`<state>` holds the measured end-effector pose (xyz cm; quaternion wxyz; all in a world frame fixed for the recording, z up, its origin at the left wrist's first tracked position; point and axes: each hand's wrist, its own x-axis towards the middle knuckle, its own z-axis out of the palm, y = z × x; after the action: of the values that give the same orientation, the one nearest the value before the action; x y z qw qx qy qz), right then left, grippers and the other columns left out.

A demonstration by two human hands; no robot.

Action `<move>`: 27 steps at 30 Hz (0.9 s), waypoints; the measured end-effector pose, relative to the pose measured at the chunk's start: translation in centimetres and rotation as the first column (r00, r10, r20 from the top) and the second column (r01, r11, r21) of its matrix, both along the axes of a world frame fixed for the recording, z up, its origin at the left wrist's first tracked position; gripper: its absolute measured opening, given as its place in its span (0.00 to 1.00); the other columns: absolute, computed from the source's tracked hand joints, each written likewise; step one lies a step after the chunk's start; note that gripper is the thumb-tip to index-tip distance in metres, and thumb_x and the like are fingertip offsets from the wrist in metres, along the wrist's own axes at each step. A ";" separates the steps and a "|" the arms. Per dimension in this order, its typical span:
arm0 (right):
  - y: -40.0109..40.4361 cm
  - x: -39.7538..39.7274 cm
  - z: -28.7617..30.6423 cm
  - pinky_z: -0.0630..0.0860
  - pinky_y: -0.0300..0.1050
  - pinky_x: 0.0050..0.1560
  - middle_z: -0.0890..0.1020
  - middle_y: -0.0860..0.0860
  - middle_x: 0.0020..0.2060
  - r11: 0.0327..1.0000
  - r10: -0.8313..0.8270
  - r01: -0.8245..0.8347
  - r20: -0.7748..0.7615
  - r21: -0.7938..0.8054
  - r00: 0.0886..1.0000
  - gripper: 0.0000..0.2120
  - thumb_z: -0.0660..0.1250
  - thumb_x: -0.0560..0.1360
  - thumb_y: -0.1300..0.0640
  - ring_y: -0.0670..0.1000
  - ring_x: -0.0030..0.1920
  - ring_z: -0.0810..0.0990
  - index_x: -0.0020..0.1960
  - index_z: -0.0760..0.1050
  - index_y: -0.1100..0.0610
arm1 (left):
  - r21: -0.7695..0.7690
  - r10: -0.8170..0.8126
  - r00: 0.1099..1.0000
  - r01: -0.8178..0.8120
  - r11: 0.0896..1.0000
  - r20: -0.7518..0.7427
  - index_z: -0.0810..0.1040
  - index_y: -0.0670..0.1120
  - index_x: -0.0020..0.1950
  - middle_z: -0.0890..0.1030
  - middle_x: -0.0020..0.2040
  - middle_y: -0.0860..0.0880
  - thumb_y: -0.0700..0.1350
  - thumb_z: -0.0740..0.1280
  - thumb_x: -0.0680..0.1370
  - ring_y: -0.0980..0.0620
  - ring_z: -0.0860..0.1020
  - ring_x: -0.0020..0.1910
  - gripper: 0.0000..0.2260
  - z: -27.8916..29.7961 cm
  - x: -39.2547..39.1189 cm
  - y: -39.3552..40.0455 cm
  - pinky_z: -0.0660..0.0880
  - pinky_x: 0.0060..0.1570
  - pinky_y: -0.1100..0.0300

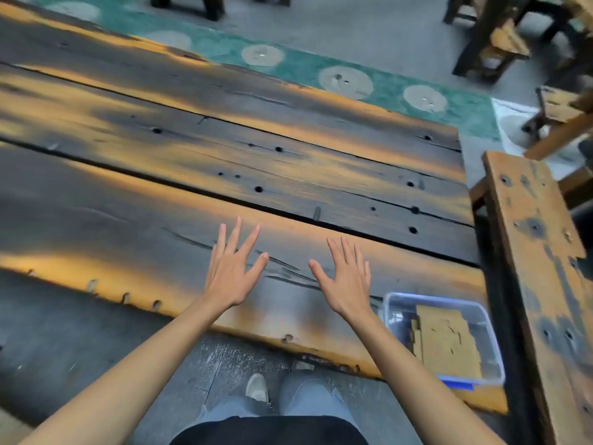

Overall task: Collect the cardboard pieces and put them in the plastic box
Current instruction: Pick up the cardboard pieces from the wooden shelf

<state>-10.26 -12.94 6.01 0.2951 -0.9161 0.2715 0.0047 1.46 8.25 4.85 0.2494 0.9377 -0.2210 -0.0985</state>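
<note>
Two bare hands stretch forward over a wide wooden table (224,175), seen from a camera on the person's head looking down. The left hand (229,277) is flat, palm down, with all five fingers spread apart, and it grips nothing. The right hand (348,285) mirrors it just beside, also palm down with five fingers fanned out and nothing in its grasp; whether either palm touches the wood or hangs just above it cannot be told. The table is made of dark, charred-looking planks streaked with orange, with three long seams running across it and many small round holes. One clear plastic box (393,308) with a blue rim sits on the table's near right corner, close to the right forearm. Inside it lie the cardboard pieces (447,343), brown and flat with jagged edges, stacked on one another; at least two layers show, though the exact count cannot be told. One wooden bench (539,252), orange with dark patches, stands along the right side of the table. Below the table edge, the person's two legs in blue jeans and one pale shoe (256,387) appear on a grey floor.
</note>
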 end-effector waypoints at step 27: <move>15.4 8.0 -1.8 0.47 0.58 0.82 0.51 0.45 0.84 0.464 0.883 -0.880 -0.129 0.098 0.451 0.33 0.52 0.81 0.32 0.51 0.84 0.45 0.82 0.55 0.42 | 0.102 0.940 0.338 -0.934 0.341 -0.049 0.50 0.60 0.81 0.39 0.82 0.52 0.67 0.50 0.77 0.42 0.41 0.82 0.34 -3.4 -20.8 14.2 0.50 0.78 0.39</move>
<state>-2.27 2.48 4.24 0.2348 -0.9179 -0.2190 0.2332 -19.29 22.40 1.47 0.2453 0.8953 0.3718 0.0099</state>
